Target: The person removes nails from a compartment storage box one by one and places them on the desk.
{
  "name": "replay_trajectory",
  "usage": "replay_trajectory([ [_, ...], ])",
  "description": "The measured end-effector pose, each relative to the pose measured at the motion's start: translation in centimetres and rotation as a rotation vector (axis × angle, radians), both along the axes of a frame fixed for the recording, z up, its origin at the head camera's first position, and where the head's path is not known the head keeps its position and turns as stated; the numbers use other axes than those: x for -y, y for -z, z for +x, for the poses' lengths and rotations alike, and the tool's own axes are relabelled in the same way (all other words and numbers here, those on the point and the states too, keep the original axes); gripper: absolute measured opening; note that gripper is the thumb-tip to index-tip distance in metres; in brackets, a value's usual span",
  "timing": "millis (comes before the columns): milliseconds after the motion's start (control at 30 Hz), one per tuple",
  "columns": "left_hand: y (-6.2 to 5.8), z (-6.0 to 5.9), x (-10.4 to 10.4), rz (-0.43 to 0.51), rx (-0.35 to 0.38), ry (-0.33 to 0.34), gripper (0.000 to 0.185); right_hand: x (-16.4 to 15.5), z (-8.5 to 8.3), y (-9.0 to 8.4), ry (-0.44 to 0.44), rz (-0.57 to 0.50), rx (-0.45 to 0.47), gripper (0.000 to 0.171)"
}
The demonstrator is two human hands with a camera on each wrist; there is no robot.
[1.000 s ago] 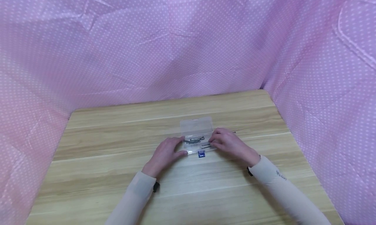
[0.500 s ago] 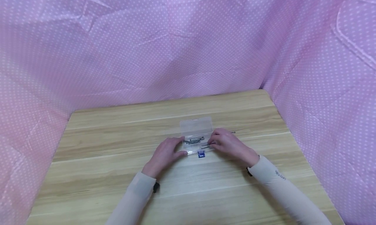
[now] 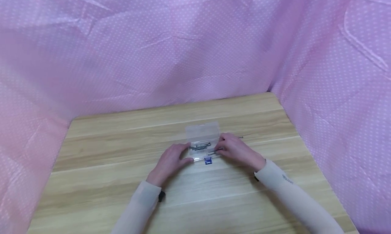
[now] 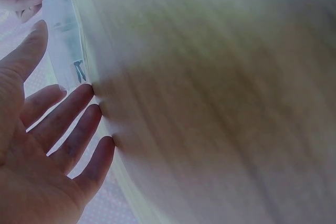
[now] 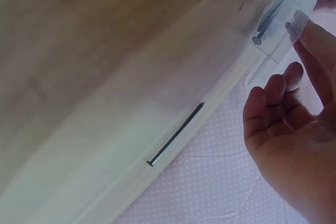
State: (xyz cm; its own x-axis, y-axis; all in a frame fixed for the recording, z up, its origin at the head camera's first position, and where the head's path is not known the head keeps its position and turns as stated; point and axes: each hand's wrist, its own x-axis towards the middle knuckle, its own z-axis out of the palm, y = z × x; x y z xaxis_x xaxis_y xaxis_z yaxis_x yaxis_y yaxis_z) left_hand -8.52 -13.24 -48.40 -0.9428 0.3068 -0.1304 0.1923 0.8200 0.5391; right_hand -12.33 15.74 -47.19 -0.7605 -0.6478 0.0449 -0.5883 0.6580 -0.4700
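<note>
A clear plastic box [image 3: 200, 155] lies on the table with its lid [image 3: 203, 131] folded back. Several dark nails [image 3: 201, 146] are heaped in its back part. My left hand [image 3: 168, 162] spans the box's left end, index fingertip at the back corner and thumb at the front one; its fingers look straight in the left wrist view. At the right end, my right hand [image 3: 236, 150] pinches a nail [image 3: 221, 148] between thumb and index finger, low over the box. Another nail [image 3: 211, 154] lies beside that one. A blue latch [image 3: 208, 160] hangs at the front edge.
One loose nail [image 5: 176, 134] lies on the wooden table [image 3: 195, 200] to the right of the box, partly behind my right hand in the head view. Pink dotted cloth [image 3: 183, 57] hangs around the table's back and sides.
The right fingers have shifted slightly at the nail in the box's right part. The left hand keeps its place on the box. The head view has drifted a little.
</note>
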Motion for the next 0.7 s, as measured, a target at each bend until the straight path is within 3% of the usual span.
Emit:
replay_trajectory([
  [167, 0.1, 0.0, 0.0, 0.005, 0.005, -0.008, 0.074, 0.2, -0.5, -0.1, -0.050, 0.018, -0.027, 0.010],
  [433, 0.2, -0.1, 0.3, 0.011, -0.004, 0.000, 0.074, 0.5, -1.2, 0.1, -0.179, 0.082, -0.181, 0.004],
  [700, 0.1, -0.2, 0.0, 0.023, -0.003, 0.005, 0.073, 0.5, -1.5, 0.5, -0.229, 0.156, -0.247, 0.004],
])
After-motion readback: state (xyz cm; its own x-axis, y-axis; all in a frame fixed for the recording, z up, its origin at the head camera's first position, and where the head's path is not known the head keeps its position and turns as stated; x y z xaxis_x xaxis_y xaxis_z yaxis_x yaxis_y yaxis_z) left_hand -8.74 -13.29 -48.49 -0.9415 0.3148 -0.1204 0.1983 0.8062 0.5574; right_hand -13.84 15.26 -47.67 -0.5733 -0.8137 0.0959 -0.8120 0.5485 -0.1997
